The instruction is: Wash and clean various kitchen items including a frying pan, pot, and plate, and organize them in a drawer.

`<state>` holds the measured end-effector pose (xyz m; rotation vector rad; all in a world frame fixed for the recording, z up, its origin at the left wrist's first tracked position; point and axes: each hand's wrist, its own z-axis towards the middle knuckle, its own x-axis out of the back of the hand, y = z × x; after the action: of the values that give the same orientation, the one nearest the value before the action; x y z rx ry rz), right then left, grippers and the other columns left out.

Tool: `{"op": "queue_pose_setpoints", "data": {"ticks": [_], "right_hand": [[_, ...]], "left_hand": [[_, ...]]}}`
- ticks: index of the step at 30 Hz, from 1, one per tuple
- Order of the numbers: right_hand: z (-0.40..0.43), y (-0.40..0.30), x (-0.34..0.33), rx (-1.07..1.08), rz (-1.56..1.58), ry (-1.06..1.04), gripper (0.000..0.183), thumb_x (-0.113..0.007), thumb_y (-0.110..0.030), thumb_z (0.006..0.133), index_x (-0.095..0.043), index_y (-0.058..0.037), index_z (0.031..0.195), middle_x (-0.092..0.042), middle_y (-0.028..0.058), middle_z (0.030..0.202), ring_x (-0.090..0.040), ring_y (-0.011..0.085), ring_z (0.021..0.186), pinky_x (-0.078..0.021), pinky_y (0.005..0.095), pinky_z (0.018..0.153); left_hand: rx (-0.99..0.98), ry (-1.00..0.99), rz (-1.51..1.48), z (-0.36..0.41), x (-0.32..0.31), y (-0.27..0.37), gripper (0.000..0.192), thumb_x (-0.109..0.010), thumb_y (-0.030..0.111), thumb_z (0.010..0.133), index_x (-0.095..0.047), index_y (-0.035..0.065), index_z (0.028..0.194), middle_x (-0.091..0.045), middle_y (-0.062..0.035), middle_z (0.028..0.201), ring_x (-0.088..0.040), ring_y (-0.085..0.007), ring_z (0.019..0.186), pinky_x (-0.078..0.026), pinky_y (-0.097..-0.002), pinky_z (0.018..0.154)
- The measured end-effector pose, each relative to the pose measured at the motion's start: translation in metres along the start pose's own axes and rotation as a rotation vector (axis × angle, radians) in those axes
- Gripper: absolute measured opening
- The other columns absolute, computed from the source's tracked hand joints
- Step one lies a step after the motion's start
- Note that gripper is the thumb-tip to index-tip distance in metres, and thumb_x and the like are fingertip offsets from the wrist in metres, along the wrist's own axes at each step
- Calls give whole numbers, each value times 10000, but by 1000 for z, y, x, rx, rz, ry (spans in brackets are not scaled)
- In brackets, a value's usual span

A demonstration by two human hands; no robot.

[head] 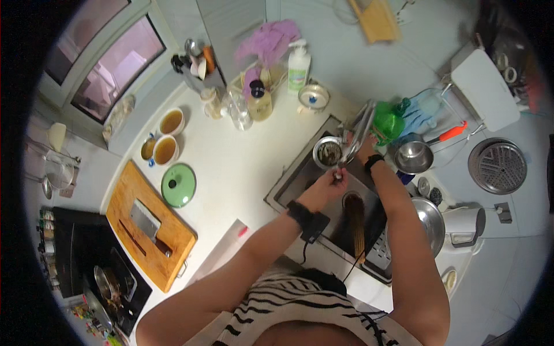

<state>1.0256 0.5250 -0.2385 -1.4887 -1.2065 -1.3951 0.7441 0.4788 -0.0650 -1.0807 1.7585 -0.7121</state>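
Note:
My left hand (327, 189) is over the sink (298, 194), its fingers bent close together at the end of the metal faucet (362, 125). A small pale bit shows at the fingertips, too small to name. Just beyond them, a round metal container (327, 152) with dark, mottled contents is at the sink's far corner. My right hand (365, 145) reaches behind the faucet, beside a green plastic bottle (388, 121). The faucet hides part of its fingers, so its grip is unclear. What looks like a bamboo wok brush (357, 225) lies in the sink.
A cleaver (146, 219) lies on a wooden cutting board (179, 242) at left. Nearby are a green lid (178, 185) and cups of brown liquid (165, 150). A pump bottle (298, 69) stands behind. Right of the sink are a saucepan (413, 156), steel bowl (430, 225) and kettle (463, 225).

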Motion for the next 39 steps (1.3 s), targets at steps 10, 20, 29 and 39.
{"op": "queue_pose_setpoints", "data": {"ticks": [10, 20, 29, 39], "right_hand": [[-19, -23, 21, 238, 252, 200, 397, -436, -99, 800, -273, 89, 1110, -518, 184, 601, -512, 284, 490, -386, 370, 416], [-29, -42, 64, 435, -132, 192, 344, -399, -72, 808, -325, 94, 1100, -534, 180, 642, -528, 274, 538, -404, 360, 448], [-33, -64, 121, 402, -105, -113, 140, -414, -77, 808, -469, 20, 891, -477, 163, 602, -492, 274, 537, -377, 377, 498], [-17, -33, 130, -34, 595, -381, 430, -477, -382, 765, -535, -21, 991, -522, 173, 1021, -509, 289, 855, -409, 380, 730]], "left_hand": [[-243, -12, 444, 29, 3, 19, 149, -492, 100, 814, -436, -16, 739, -468, -63, 695, -495, -180, 631, -483, -278, 590], [-231, 82, 312, 40, 4, 41, 195, -470, 175, 841, -466, -5, 767, -478, -56, 669, -489, -163, 617, -486, -292, 577], [-227, 192, 386, 37, -10, 36, 324, -387, 199, 860, -412, 42, 577, -439, -24, 524, -454, -142, 497, -483, -295, 550], [-71, 142, 664, 13, 30, 35, 225, -412, 125, 813, -368, 55, 604, -423, -36, 555, -456, -152, 518, -453, -266, 492]]}}
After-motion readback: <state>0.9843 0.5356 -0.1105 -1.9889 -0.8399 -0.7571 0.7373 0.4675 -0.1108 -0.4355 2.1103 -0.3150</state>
